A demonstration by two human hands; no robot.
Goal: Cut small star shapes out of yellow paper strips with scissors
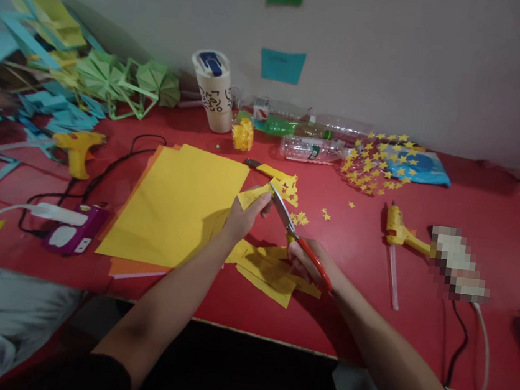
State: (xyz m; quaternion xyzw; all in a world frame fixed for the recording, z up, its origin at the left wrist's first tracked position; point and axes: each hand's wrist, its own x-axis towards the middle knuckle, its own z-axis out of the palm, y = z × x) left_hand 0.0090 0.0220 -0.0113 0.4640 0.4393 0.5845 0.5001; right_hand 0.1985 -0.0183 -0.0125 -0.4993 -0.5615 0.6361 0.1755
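Observation:
My left hand [245,217] pinches a small piece of yellow paper [251,199] with faint drawn lines on it. In my right hand [302,259] is a pair of scissors [312,262] with red handles, its blades reaching the edge of that paper. Small cut yellow stars [301,218] lie just beyond the blades, beside star-punched scraps [290,189] and a yellow cutter [272,171]. Below my hands spread several loose yellow paper pieces [269,275]. A stack of yellow sheets [175,198], with orange ones under it, lies to the left of my left hand.
Along the wall stand a white tumbler [214,99], plastic bottles [312,150] and a star-covered ball [376,164]. Glue guns lie on both sides, one left [78,149], one right [395,226]. A purple power adapter [75,230] trails cables. Folded paper shapes [105,74] crowd the left.

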